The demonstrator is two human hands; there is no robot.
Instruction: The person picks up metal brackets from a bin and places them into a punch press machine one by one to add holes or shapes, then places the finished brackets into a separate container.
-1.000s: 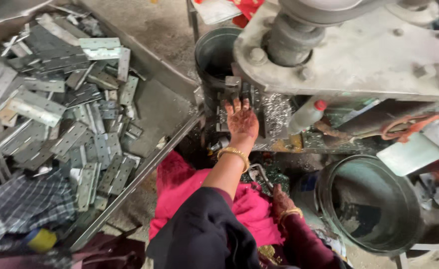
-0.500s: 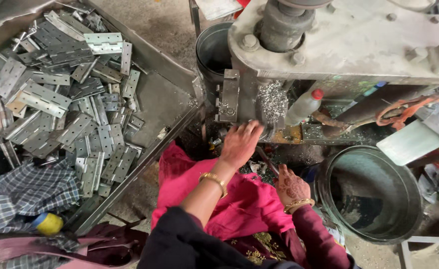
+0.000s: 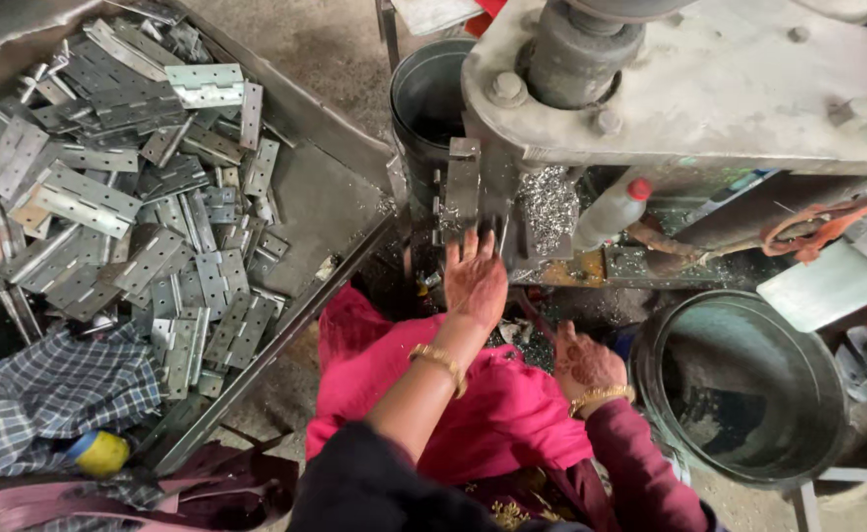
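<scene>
Two bare hands work at the middle of the head view, below a heavy grey press machine [image 3: 709,89] that fills the upper right of the frame. The left hand [image 3: 475,281] reaches up at centre frame with its fingers spread flat and apart, fingertips at the dark slot under the machine's metal block [image 3: 463,187]; its grip is wide open and has hold of nothing that shows. A gold bangle [image 3: 440,363] sits on that wrist. The right hand [image 3: 586,363] lies lower, right of centre, curled loosely with the fingers bent inward; whether its grip closes on anything cannot be told. It rests near the pink cloth [image 3: 433,394] across the lap.

Many flat metal hinges [image 3: 128,207] lie heaped in a metal tray [image 3: 325,197] across the upper left and left of the frame, well apart from both hands. A pile of metal shavings [image 3: 548,207] sits just right of the left hand's fingertips, beside a plastic bottle with a red cap [image 3: 610,212]. A round metal bucket [image 3: 738,394] stands at the lower right, near the right hand. A checked cloth [image 3: 49,404] lies at the lower left.
</scene>
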